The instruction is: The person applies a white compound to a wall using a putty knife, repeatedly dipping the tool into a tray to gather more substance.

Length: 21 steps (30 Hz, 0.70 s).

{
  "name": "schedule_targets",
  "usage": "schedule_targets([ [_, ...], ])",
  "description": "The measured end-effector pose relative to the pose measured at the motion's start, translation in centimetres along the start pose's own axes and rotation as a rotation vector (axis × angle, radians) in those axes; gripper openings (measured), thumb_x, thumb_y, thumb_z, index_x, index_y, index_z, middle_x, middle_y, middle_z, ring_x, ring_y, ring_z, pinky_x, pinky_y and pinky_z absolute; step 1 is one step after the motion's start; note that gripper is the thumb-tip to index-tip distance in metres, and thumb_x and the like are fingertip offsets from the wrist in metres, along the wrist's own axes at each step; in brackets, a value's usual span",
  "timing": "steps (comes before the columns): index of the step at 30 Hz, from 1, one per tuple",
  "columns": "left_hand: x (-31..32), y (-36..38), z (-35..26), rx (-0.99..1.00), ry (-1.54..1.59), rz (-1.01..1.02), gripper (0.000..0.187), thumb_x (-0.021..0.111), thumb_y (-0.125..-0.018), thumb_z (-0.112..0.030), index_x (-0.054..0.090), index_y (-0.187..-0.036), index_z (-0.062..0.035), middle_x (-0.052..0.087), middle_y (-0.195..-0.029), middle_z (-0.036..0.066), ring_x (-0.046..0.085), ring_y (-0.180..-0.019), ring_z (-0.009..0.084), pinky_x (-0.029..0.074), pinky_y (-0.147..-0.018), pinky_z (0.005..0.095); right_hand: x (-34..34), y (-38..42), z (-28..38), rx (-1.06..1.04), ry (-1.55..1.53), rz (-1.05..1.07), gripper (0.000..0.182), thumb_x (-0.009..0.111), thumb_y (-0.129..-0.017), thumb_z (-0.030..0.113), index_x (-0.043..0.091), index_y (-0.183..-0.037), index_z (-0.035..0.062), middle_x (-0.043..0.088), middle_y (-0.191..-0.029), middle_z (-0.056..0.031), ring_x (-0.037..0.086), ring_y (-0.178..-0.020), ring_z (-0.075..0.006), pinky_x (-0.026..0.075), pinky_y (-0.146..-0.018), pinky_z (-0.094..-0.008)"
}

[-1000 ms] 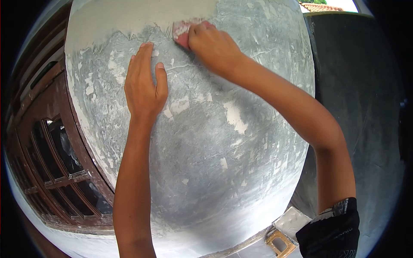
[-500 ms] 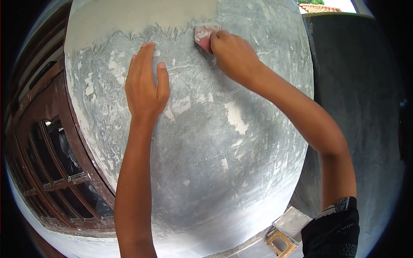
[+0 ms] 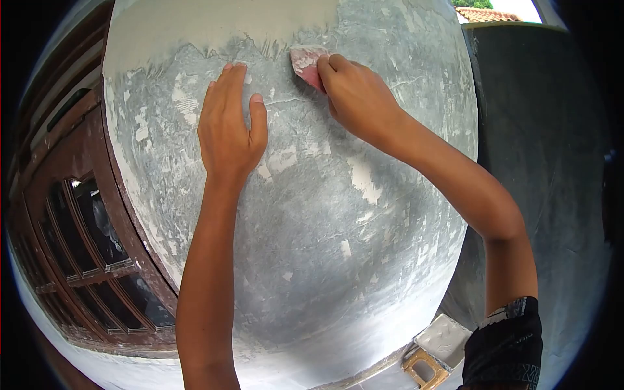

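Observation:
My right hand (image 3: 361,94) grips a pinkish-red putty scraper (image 3: 308,65) whose blade is smeared with white filler. The scraper is at the grey wall (image 3: 292,227), just under the lower edge of a smooth coat of pale putty (image 3: 221,23). Fingers stretched upward and thumb apart, my left hand (image 3: 231,123) lies against the wall to the left of the scraper, holding nothing. White filler patches are scattered over the bare grey surface around both hands.
A brown wooden window frame (image 3: 84,286) with glass panes borders the wall on the left. A dark panel (image 3: 546,162) stands at the right. Low at the right are a putty-smeared tray (image 3: 444,339) and a yellowish stool (image 3: 426,370).
Against the wall, the scraper and my right hand sit slightly lower, with the blade tilted more. My left hand remains stretched out on the wall. The whole view has shifted a little.

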State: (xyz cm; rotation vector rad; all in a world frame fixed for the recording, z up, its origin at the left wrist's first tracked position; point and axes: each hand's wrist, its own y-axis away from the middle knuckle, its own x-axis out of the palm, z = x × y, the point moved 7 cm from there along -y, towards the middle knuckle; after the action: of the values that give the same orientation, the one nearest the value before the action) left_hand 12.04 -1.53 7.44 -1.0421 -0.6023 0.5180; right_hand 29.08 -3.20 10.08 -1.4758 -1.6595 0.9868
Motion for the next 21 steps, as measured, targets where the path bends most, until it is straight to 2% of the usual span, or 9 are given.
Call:
schedule_targets([
  [4,0.4,0.1,0.1,0.039,-0.040,0.011,0.042,0.053,-0.090,-0.015,0.059,-0.124,0.0076,0.063,-0.126,0.025,0.056,-0.126,0.0391,0.039,-0.110,0.0507,-2.6,-6.4,-3.4,-0.015,-0.132,-0.236,0.018,0.059,-0.080,-0.003,0.060,-0.097,0.0000,0.064,-0.083,-0.0195,0.065,-0.074,-0.0369,0.051,-0.066,-0.0477],
  [5,0.5,0.1,0.1,0.038,-0.041,0.012,0.042,0.053,-0.090,-0.015,0.059,-0.124,0.0076,0.063,-0.126,0.025,0.056,-0.126,0.0391,0.039,-0.110,0.0507,-0.6,-9.2,-6.2,0.051,-0.039,-0.153,0.011,0.058,-0.083,-0.003,0.062,-0.093,0.0005,0.066,-0.083,-0.0191,0.065,-0.072,-0.0367,0.052,-0.067,-0.0463],
  [6,0.5,0.2,0.1,0.035,-0.043,0.012,0.042,0.053,-0.090,-0.014,0.059,-0.124,0.0076,0.063,-0.126,0.025,0.056,-0.126,0.0391,0.039,-0.110,0.0508,-0.9,-10.6,-6.6,0.043,-0.047,-0.207,0.020,0.054,-0.092,0.009,0.066,-0.088,-0.0058,0.065,-0.094,-0.0269,0.065,-0.091,-0.0431,0.052,-0.078,-0.0495],
  [9,0.5,0.1,0.2,0.034,-0.038,0.009,0.042,0.054,-0.089,-0.014,0.059,-0.124,0.0076,0.063,-0.125,0.025,0.056,-0.126,0.0392,0.039,-0.110,0.0508,0.7,-9.3,-7.1,0.020,-0.076,-0.129,0.008,0.058,-0.084,-0.002,0.064,-0.090,0.0001,0.067,-0.085,-0.0192,0.067,-0.077,-0.0354,0.053,-0.067,-0.0450],
  [12,0.3,0.2,0.1,0.014,-0.031,0.031,0.041,0.051,-0.092,-0.014,0.058,-0.128,0.0054,0.061,-0.129,0.024,0.055,-0.127,0.0383,0.037,-0.112,0.0489,0.2,-1.4,-1.5,-0.066,0.060,-0.075,0.008,0.057,-0.087,0.001,0.062,-0.092,-0.0032,0.063,-0.095,-0.0208,0.067,-0.087,-0.0389,0.056,-0.075,-0.0460],
  [13,0.4,0.2,0.1,0.003,-0.039,0.043,0.041,0.049,-0.095,-0.013,0.057,-0.132,0.0033,0.059,-0.133,0.023,0.054,-0.129,0.0372,0.035,-0.114,0.0470,0.0,0.8,0.5,-0.017,0.091,0.080,0.018,0.061,-0.088,0.008,0.071,-0.103,0.0095,0.064,-0.096,-0.0213,0.068,-0.088,-0.0372,0.058,-0.074,-0.0442],
  [15,0.2,-0.1,0.0,-0.001,-0.045,0.033,0.041,0.049,-0.095,-0.013,0.057,-0.132,0.0033,0.059,-0.133,0.023,0.054,-0.129,0.0373,0.035,-0.114,0.0469,-1.0,0.9,0.6,0.028,-0.022,0.101,0.020,0.062,-0.087,0.005,0.070,-0.104,0.0082,0.064,-0.096,-0.0221,0.068,-0.088,-0.0380,0.058,-0.074,-0.0447],
  [17,0.5,0.0,-0.1,-0.004,-0.046,0.046,0.041,0.049,-0.095,-0.013,0.057,-0.132,0.0033,0.059,-0.133,0.023,0.054,-0.128,0.0374,0.035,-0.114,0.0468,-2.1,-2.9,-2.7,0.037,-0.017,-0.092,0.007,0.057,-0.090,0.003,0.060,-0.092,-0.0040,0.063,-0.088,-0.0207,0.067,-0.081,-0.0384,0.055,-0.071,-0.0472],
  [21,0.4,0.1,-0.1,0.018,-0.052,0.012,0.042,0.053,-0.089,-0.014,0.059,-0.125,0.0076,0.063,-0.126,0.025,0.057,-0.125,0.0398,0.040,-0.109,0.0506,1.3,-10.8,-12.3,0.111,0.098,-0.171,0.022,0.054,-0.094,0.012,0.064,-0.089,-0.0071,0.064,-0.096,-0.0271,0.065,-0.089,-0.0437,0.052,-0.077,-0.0491],
])
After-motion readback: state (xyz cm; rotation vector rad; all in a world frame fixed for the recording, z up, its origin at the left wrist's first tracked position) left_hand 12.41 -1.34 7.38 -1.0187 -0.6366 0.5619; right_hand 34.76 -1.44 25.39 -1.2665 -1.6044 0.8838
